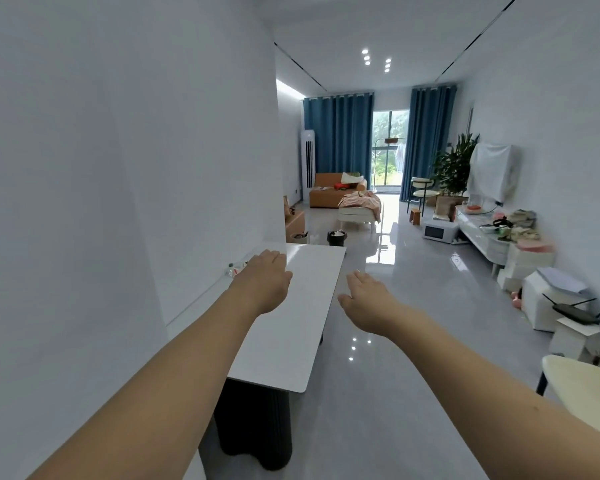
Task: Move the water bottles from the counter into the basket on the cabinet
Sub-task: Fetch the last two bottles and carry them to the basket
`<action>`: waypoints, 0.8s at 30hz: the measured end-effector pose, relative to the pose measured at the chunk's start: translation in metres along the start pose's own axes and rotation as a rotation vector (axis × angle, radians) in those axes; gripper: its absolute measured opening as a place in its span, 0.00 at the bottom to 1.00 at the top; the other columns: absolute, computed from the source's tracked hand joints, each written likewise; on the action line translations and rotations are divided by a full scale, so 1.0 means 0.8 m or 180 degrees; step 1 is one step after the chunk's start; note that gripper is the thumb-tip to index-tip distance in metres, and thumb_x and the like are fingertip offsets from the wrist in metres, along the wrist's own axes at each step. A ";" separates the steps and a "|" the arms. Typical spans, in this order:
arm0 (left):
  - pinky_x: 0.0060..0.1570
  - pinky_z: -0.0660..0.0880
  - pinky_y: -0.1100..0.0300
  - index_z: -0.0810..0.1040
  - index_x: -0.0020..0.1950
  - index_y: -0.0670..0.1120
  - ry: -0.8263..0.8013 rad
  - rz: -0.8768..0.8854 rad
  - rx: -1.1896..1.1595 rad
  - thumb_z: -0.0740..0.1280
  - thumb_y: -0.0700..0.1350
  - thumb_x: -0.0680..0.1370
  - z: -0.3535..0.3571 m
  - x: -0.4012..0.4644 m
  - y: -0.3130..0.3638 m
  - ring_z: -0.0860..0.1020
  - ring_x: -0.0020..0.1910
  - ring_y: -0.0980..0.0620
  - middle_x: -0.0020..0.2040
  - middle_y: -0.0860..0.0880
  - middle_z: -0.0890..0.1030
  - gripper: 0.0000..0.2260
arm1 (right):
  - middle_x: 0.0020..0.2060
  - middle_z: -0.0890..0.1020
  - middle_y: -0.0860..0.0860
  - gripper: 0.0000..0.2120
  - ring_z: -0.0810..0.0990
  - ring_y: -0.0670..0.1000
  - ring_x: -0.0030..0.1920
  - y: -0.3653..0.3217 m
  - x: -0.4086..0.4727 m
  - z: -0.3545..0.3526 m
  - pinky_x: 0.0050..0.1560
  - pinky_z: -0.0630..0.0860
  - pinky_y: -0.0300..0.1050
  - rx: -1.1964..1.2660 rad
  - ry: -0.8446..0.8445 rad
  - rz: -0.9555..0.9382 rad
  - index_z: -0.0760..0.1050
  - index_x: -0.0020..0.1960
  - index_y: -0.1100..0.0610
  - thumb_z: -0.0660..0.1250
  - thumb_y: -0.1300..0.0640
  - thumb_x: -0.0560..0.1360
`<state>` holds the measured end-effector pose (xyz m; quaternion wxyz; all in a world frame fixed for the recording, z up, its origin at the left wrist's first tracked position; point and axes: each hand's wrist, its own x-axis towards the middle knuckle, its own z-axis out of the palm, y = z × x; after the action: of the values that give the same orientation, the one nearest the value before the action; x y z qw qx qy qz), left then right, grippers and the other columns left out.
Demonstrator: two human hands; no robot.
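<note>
Both forearms reached out in front of me, bare, palms down. My left hand (pixel 265 280) hung over the far part of the white table (pixel 291 341), fingers straight and close together, holding nothing. My right hand (pixel 368 301) was out past the table's edge, above the glossy grey floor (pixel 413 393), fingers relaxed and a little spread, thumb out to the side, also holding nothing. The two hands were apart, with the table's right edge between them.

One water bottle (pixel 234 270) stood on the table by the wall, just left of my left hand, partly hidden behind it; I saw a dark cap and a red-and-white label. Whether more bottles stood behind my hand I could not tell. No contact between hand and bottle that I could make out.

The table ran along the white wall (pixel 118 168) on a dark ribbed base (pixel 253 427). Farther on: an orange sofa (pixel 329 194), blue curtains (pixel 338 140) flanking a bright window, and a tall white air conditioner (pixel 308 161). Along the right wall sat a low white cabinet (pixel 482 237) cluttered with small things, a white microwave (pixel 439 231) on the floor, and a black router (pixel 579 311) on a white box. A pale round chair seat (pixel 586 386) sat at lower right.
</note>
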<state>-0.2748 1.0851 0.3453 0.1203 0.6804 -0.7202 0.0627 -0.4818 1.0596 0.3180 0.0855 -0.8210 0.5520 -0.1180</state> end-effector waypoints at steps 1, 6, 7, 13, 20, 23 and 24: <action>0.71 0.60 0.51 0.63 0.75 0.39 0.0006 0.0001 -0.0021 0.51 0.47 0.85 0.004 0.013 0.001 0.64 0.71 0.44 0.74 0.42 0.66 0.21 | 0.78 0.53 0.59 0.27 0.49 0.56 0.77 0.007 0.012 0.000 0.75 0.47 0.51 0.0001 -0.0003 0.0016 0.51 0.77 0.63 0.50 0.51 0.82; 0.70 0.60 0.52 0.62 0.76 0.38 -0.0021 0.0156 0.0098 0.52 0.47 0.85 0.037 0.093 0.002 0.63 0.72 0.44 0.74 0.42 0.65 0.21 | 0.78 0.50 0.59 0.28 0.47 0.56 0.78 0.041 0.091 0.007 0.76 0.46 0.52 -0.0015 -0.0054 0.0107 0.48 0.78 0.63 0.50 0.50 0.83; 0.70 0.60 0.52 0.62 0.76 0.39 -0.0019 0.0173 0.0103 0.52 0.47 0.85 0.044 0.112 -0.001 0.63 0.72 0.44 0.75 0.42 0.65 0.21 | 0.78 0.50 0.59 0.28 0.47 0.56 0.78 0.047 0.110 0.008 0.76 0.46 0.52 -0.0021 -0.0055 0.0111 0.49 0.78 0.63 0.50 0.50 0.83; 0.71 0.59 0.53 0.61 0.76 0.40 0.0068 0.0245 -0.0004 0.52 0.48 0.85 0.067 0.245 -0.027 0.62 0.74 0.44 0.76 0.42 0.64 0.21 | 0.77 0.55 0.59 0.27 0.52 0.58 0.76 0.083 0.232 -0.012 0.74 0.50 0.52 -0.0137 0.0129 0.0185 0.53 0.76 0.64 0.51 0.51 0.82; 0.67 0.64 0.52 0.67 0.71 0.40 0.0158 0.0278 -0.0220 0.53 0.46 0.85 0.077 0.391 -0.046 0.67 0.69 0.44 0.71 0.41 0.70 0.18 | 0.78 0.53 0.58 0.27 0.51 0.57 0.77 0.113 0.353 -0.036 0.74 0.49 0.51 -0.0128 0.0176 0.0263 0.51 0.78 0.62 0.51 0.51 0.82; 0.63 0.67 0.51 0.70 0.68 0.39 0.0049 0.0270 -0.0354 0.53 0.46 0.85 0.096 0.440 -0.042 0.70 0.65 0.44 0.68 0.41 0.72 0.16 | 0.77 0.55 0.59 0.26 0.53 0.58 0.76 0.131 0.390 -0.034 0.74 0.51 0.51 -0.0156 0.0062 0.0351 0.53 0.77 0.63 0.51 0.52 0.82; 0.65 0.67 0.50 0.68 0.69 0.39 0.0032 0.0262 -0.0438 0.54 0.47 0.85 0.104 0.455 -0.040 0.69 0.67 0.43 0.69 0.41 0.71 0.17 | 0.76 0.58 0.60 0.25 0.55 0.58 0.75 0.138 0.404 -0.034 0.73 0.53 0.51 -0.0147 0.0054 0.0380 0.54 0.76 0.64 0.51 0.53 0.82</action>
<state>-0.2667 0.7103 0.3570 0.1677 0.6401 -0.7495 0.0214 -0.4704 0.7185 0.3463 0.0688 -0.7874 0.6032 -0.1069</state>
